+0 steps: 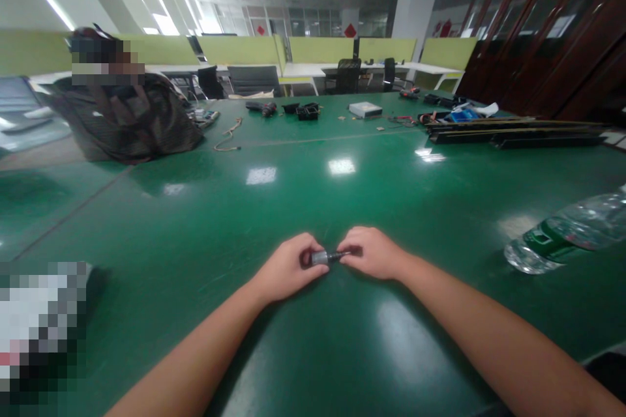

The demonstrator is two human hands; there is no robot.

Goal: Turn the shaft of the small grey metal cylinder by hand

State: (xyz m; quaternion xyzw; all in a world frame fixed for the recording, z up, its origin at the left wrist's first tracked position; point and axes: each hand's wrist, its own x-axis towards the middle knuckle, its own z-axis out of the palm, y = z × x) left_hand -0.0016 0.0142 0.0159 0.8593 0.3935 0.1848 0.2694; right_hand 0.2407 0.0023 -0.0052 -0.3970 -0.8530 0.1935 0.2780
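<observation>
My left hand [288,267] is closed around a small silver-and-black cylinder [320,257], held just over the green table [313,202]. It lies level between my two hands, its silver body at the left and a narrow dark end at the right. My right hand [369,253] is closed in a pinch on a thin dark piece [341,254] at that narrow end. Whether the thin piece is joined to the cylinder or separate, I cannot tell. The fingers partly hide both ends.
A clear water bottle [562,234] lies on its side at the right. A blurred-out box [39,319] is at the near left and a dark bag [132,117] at the far left. A power drill [264,108], a white box [365,109] and long dark strips [513,133] lie at the back.
</observation>
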